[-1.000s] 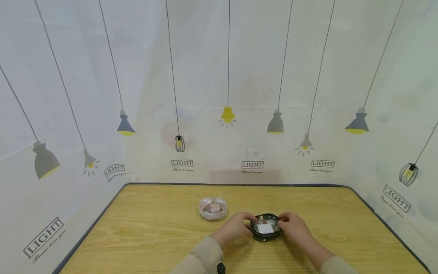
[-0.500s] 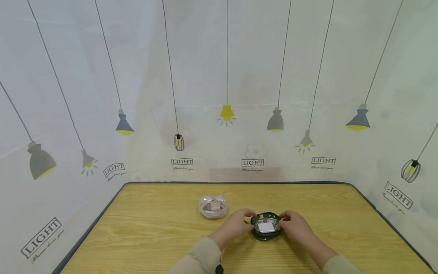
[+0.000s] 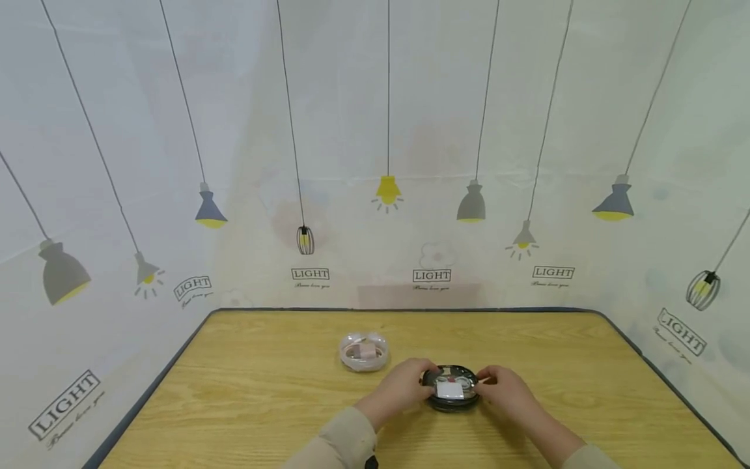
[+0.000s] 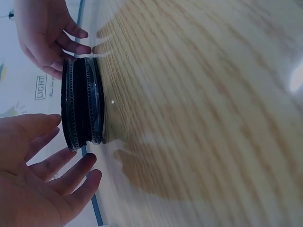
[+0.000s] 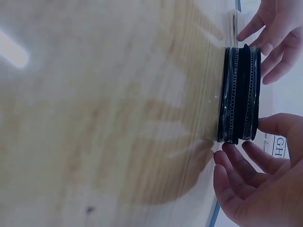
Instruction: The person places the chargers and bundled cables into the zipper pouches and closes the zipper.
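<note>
A black oval zip case [image 3: 450,405] with a clear top lies on the table between both hands. Through its top show a white rectangular piece, a small red spot and a coiled pale cord. My left hand [image 3: 403,385] holds its left edge, thumb at the upper rim and fingers at the side. On the opposite edge, my right hand [image 3: 508,393] pinches the rim between thumb and fingers. In the left wrist view, the case [image 4: 83,104] shows its zipper teeth running around the side. The right wrist view has the right hand's fingertips [image 5: 229,150] against that side.
Left of and beyond the black case sits a clear oval case [image 3: 364,355] with a pink cable and plug in it. The wood-grain table [image 3: 263,391] has a dark edge, and a lamp-printed curtain [image 3: 334,215] surrounds its back and sides.
The black case has shifted slightly left, both hands staying at its edges. Its clear top looks flatter than a second ago. The camera view has tilted slightly.
</note>
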Demonstrator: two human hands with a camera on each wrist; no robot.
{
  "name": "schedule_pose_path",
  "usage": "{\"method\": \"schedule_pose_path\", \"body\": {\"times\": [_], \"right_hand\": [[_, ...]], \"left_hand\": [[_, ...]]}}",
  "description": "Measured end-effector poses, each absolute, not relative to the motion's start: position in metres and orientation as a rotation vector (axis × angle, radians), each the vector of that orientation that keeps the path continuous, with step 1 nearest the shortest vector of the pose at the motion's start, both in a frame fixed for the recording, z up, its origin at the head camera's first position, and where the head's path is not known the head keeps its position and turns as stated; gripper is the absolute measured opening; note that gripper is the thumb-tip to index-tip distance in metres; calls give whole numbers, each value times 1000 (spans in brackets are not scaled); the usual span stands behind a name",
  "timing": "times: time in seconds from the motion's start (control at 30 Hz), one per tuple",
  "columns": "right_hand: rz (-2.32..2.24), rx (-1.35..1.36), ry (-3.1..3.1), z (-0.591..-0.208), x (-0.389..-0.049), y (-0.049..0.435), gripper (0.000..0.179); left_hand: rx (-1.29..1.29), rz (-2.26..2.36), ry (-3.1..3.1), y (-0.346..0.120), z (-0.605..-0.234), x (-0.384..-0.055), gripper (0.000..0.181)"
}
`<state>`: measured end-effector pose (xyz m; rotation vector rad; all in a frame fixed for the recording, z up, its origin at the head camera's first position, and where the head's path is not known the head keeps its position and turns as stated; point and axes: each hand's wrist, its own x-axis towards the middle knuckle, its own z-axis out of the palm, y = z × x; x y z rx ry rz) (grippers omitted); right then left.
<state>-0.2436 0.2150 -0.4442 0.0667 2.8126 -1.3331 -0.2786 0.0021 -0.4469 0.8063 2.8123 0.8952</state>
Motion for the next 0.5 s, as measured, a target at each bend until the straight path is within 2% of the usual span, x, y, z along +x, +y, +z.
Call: {"method": "schedule_pose_path", "body": {"times": [0.5], "right_hand": [[-1297, 29, 2784, -444, -224, 211, 32]], "left_hand": [[787, 942, 2710, -1, -442, -281, 37]]}}
